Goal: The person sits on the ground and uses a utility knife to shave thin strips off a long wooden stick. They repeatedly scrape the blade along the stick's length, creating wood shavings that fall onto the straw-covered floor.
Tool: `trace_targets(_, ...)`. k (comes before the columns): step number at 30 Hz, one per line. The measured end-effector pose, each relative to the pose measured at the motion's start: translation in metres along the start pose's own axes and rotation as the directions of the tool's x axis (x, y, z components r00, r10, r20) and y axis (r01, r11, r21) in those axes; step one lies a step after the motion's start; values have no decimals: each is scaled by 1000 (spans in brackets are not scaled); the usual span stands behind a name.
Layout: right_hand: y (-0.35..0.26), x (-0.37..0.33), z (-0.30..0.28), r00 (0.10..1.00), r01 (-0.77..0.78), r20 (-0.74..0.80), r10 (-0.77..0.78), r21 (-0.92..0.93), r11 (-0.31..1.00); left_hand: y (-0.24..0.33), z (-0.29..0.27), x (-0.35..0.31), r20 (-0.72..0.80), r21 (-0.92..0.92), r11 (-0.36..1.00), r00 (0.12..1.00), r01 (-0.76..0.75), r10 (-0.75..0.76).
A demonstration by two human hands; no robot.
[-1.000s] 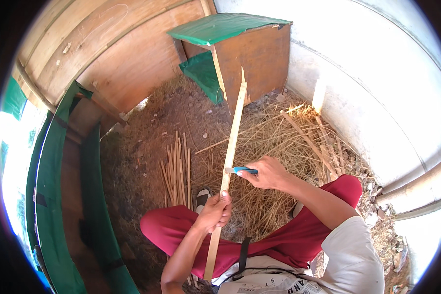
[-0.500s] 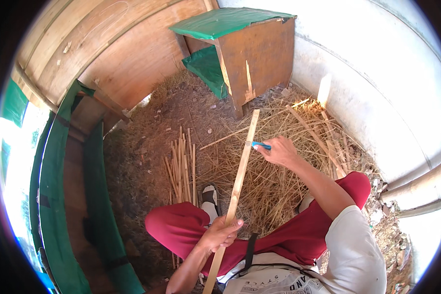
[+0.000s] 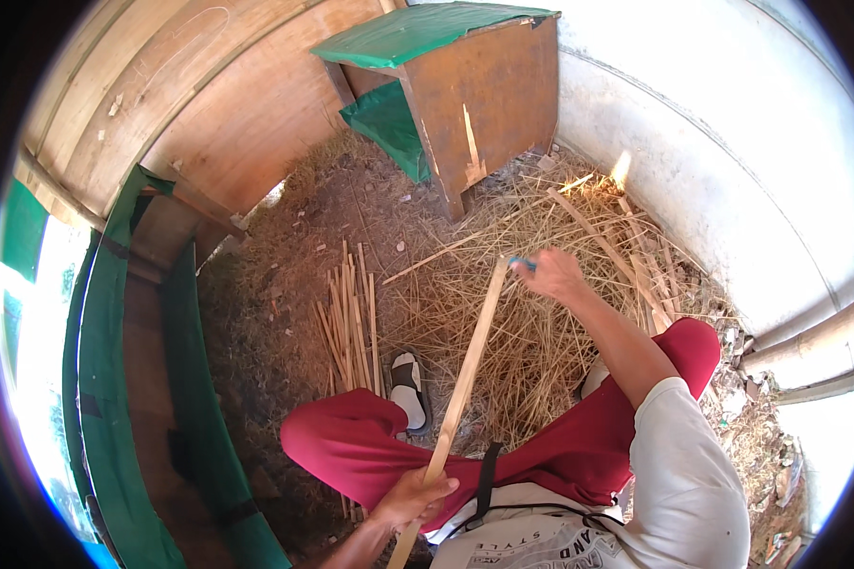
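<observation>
My left hand (image 3: 415, 499) is wrapped around the lower part of a long, flat bamboo strip (image 3: 471, 360), which slants up and away from my lap. My right hand (image 3: 553, 273) grips a small blue cutter knife (image 3: 522, 264) close to the strip's far end. The fingers cover most of the knife, and motion blurs it, so whether its blade touches the strip I cannot tell.
Several thin split sticks (image 3: 351, 318) lie in a bundle left of my foot. Shavings (image 3: 531, 351) heap up between my legs, with longer pieces (image 3: 607, 242) beyond. A brown wooden box (image 3: 493, 104) with a green cover stands ahead, and green-edged shelving (image 3: 194, 379) at left.
My right hand and the knife have moved slightly up and right, to the strip's far end. My left hand has drawn down toward my lap, and the strip has come nearer with it.
</observation>
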State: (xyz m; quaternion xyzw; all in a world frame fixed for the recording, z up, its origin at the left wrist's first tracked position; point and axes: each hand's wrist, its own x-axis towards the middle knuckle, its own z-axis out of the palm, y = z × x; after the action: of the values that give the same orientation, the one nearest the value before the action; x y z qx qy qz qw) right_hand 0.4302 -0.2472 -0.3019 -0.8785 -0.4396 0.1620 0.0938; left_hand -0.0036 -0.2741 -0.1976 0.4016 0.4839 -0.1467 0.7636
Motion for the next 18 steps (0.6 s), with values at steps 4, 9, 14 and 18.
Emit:
trace_targets(4, 68, 3, -12, 976, -217, -19, 216, -127, 968, -36, -16, -38, -91, 20, 997, 993, 76, -74)
trace_targets(9, 75, 8, 41, 989, -86, 91, 119, -305, 948, -34, -26, -20, -176, 119, 992, 983, -38, 59)
trace_targets(14, -12, -15, -24, 984, -13, 172, 50, -207, 978, -3, -17, -4, -142, 46, 995, 986, -85, 91)
trace_targets(18, -51, -48, -65, 987, 135, 77, -144, 116, 984, 30, -13, 22, -94, 66, 986, 983, -152, 158)
